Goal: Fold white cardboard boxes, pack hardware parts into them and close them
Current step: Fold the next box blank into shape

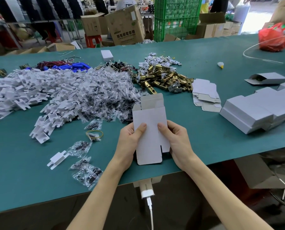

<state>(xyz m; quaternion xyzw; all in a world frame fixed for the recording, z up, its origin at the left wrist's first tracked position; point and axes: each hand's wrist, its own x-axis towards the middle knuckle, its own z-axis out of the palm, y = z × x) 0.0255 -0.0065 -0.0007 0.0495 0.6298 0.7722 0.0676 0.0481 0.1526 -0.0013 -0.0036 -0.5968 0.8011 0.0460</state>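
Both hands are holding one white cardboard box blank [149,130] just above the near edge of the green bench [204,138]. The left hand [130,143] is closed around its left edge with the thumb pressing on the front panel, and the right hand [176,141] is gripping the right edge the same way. The blank is partly opened into a sleeve: the far flaps are standing up and the near flaps are hanging loose.

The step in hand looks like squaring the sleeve before closing one end. To do it well, the thumbs should be pushing the side creases inward so the panels pop square, not crushing the front face. The small side flaps likely need tucking first, then the long tongue.

The brass latch parts [165,78] are lying in a heap at the far side, right of the bagged screws [105,92] and the white plastic inserts [38,90]. More flat blanks [204,95] are stacked to the right, with finished boxes [254,112] beyond them.
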